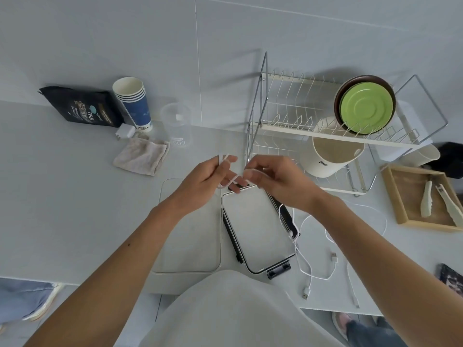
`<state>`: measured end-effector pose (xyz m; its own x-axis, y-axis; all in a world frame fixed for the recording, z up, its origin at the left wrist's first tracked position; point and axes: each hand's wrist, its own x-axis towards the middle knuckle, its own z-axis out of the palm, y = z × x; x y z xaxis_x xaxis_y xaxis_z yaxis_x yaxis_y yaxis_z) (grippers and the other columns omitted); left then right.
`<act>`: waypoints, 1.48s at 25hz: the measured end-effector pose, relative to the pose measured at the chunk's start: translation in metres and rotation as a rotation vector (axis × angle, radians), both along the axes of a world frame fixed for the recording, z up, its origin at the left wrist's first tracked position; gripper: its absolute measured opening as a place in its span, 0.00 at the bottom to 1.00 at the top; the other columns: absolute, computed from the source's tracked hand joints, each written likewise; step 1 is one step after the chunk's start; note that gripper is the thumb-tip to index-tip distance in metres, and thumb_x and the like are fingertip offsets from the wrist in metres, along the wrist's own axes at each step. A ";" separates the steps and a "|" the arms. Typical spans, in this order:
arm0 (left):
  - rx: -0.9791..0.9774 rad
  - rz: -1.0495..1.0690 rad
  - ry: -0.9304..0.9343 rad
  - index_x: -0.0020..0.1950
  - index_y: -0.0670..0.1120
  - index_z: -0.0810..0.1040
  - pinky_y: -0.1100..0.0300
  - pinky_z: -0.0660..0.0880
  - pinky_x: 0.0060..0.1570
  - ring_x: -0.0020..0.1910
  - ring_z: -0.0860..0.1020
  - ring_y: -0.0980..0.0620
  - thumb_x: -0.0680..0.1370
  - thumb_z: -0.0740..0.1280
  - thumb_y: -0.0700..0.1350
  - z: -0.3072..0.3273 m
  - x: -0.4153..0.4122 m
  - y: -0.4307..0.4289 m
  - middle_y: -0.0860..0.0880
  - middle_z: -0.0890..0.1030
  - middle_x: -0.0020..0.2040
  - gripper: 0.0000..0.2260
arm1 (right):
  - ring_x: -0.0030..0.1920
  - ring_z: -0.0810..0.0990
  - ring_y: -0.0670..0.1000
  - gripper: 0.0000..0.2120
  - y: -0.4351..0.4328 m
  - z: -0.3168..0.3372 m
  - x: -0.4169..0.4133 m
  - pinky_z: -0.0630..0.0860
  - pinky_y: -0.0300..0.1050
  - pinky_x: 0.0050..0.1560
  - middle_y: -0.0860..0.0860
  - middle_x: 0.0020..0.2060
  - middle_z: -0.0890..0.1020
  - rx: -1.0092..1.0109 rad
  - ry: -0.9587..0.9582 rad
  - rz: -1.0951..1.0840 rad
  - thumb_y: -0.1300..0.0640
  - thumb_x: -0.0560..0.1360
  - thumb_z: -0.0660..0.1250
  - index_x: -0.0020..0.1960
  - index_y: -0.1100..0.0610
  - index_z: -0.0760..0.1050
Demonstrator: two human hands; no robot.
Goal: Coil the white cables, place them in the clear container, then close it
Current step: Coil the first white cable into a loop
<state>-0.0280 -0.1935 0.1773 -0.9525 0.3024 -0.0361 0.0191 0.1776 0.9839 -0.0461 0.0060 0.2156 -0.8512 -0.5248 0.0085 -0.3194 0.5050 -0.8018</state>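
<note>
My left hand and my right hand are raised above the counter, both pinching one white cable. Its end sticks up from my left fingers and a loop runs across to my right fingers. The rest of this cable trails down over the clear lid with black latches and ends in a USB plug. Another white cable lies loose on the counter to the right. The clear container sits open under my left forearm, to the left of the lid.
A wire dish rack holds a green plate and a cream bucket at the back right. A wooden tray with tongs lies far right. Paper cups, a black bag, a cloth and a measuring cup stand back left.
</note>
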 end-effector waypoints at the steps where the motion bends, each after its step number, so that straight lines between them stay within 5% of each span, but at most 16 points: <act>1: 0.026 -0.041 -0.034 0.65 0.40 0.72 0.64 0.76 0.50 0.41 0.84 0.47 0.85 0.51 0.47 0.003 0.003 0.002 0.47 0.86 0.43 0.17 | 0.30 0.73 0.40 0.08 -0.001 0.005 -0.003 0.68 0.33 0.37 0.38 0.29 0.77 -0.028 -0.007 -0.010 0.56 0.79 0.67 0.42 0.50 0.77; 4: 0.039 -0.128 -0.083 0.60 0.39 0.76 0.55 0.75 0.52 0.32 0.78 0.48 0.84 0.49 0.52 0.013 0.011 0.010 0.46 0.85 0.42 0.22 | 0.33 0.76 0.39 0.06 -0.006 0.018 -0.011 0.73 0.34 0.41 0.43 0.33 0.79 -0.139 -0.038 -0.017 0.59 0.79 0.67 0.43 0.55 0.78; 7: 0.123 -0.168 -0.123 0.56 0.33 0.77 0.63 0.71 0.46 0.29 0.70 0.50 0.82 0.46 0.56 0.021 0.018 0.015 0.51 0.83 0.38 0.30 | 0.33 0.75 0.45 0.06 -0.010 0.022 -0.019 0.74 0.41 0.41 0.49 0.33 0.78 -0.164 0.011 -0.033 0.58 0.78 0.68 0.42 0.58 0.78; 10: 0.189 -0.192 -0.086 0.51 0.43 0.81 0.63 0.68 0.39 0.28 0.66 0.50 0.82 0.49 0.55 0.029 0.020 0.016 0.48 0.81 0.36 0.24 | 0.33 0.75 0.47 0.08 -0.011 0.018 -0.026 0.75 0.46 0.40 0.52 0.33 0.78 -0.201 0.009 -0.068 0.57 0.78 0.69 0.43 0.61 0.78; 13: 0.277 -0.180 -0.111 0.52 0.38 0.77 0.64 0.64 0.31 0.27 0.66 0.53 0.82 0.53 0.51 0.032 0.019 0.017 0.50 0.77 0.30 0.20 | 0.33 0.74 0.47 0.08 -0.012 0.009 -0.031 0.74 0.43 0.40 0.52 0.33 0.76 -0.286 -0.025 -0.088 0.56 0.77 0.69 0.42 0.59 0.77; 17: 0.461 -0.184 -0.161 0.50 0.40 0.75 0.64 0.71 0.34 0.26 0.73 0.52 0.83 0.51 0.48 0.032 0.019 0.016 0.49 0.81 0.32 0.17 | 0.31 0.72 0.43 0.08 -0.015 -0.003 -0.027 0.71 0.37 0.36 0.50 0.34 0.76 -0.356 -0.078 -0.100 0.58 0.80 0.66 0.42 0.56 0.73; 22: 0.606 -0.096 -0.126 0.57 0.39 0.76 0.61 0.77 0.47 0.41 0.84 0.49 0.81 0.52 0.50 0.031 0.018 0.019 0.46 0.86 0.47 0.19 | 0.31 0.70 0.52 0.04 -0.015 -0.022 -0.018 0.68 0.42 0.30 0.57 0.31 0.74 -0.363 -0.169 -0.086 0.69 0.75 0.60 0.44 0.65 0.74; 26: 0.639 -0.005 -0.101 0.66 0.41 0.74 0.60 0.75 0.59 0.63 0.79 0.50 0.85 0.48 0.47 0.026 0.014 0.020 0.48 0.82 0.61 0.20 | 0.26 0.66 0.47 0.09 -0.019 -0.035 -0.004 0.64 0.37 0.25 0.50 0.29 0.74 -0.316 -0.243 -0.119 0.65 0.80 0.58 0.42 0.61 0.71; 29: 0.633 0.055 -0.055 0.72 0.38 0.67 0.59 0.71 0.66 0.69 0.74 0.51 0.85 0.48 0.46 0.022 0.007 0.017 0.49 0.77 0.67 0.20 | 0.26 0.65 0.46 0.10 -0.022 -0.040 0.004 0.64 0.35 0.25 0.51 0.30 0.73 -0.256 -0.271 -0.100 0.56 0.84 0.58 0.46 0.55 0.75; 33: 0.476 0.142 0.072 0.73 0.44 0.65 0.54 0.65 0.73 0.71 0.71 0.54 0.85 0.51 0.45 0.019 -0.001 0.018 0.51 0.73 0.71 0.17 | 0.29 0.72 0.42 0.08 -0.023 -0.042 0.010 0.68 0.33 0.31 0.53 0.32 0.75 -0.092 -0.193 -0.062 0.57 0.83 0.60 0.52 0.56 0.78; 37: 0.083 0.202 0.209 0.75 0.46 0.66 0.51 0.62 0.75 0.73 0.68 0.55 0.85 0.53 0.49 0.010 -0.008 0.014 0.52 0.65 0.76 0.20 | 0.33 0.78 0.45 0.05 -0.017 -0.042 0.013 0.78 0.48 0.42 0.56 0.38 0.82 0.047 -0.098 -0.001 0.55 0.81 0.63 0.51 0.52 0.78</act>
<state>-0.0363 -0.1800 0.1869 -0.9778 0.1002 0.1839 0.1951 0.1175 0.9737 -0.0333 -0.0112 0.1739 -0.8471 -0.5221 -0.0993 -0.2401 0.5428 -0.8048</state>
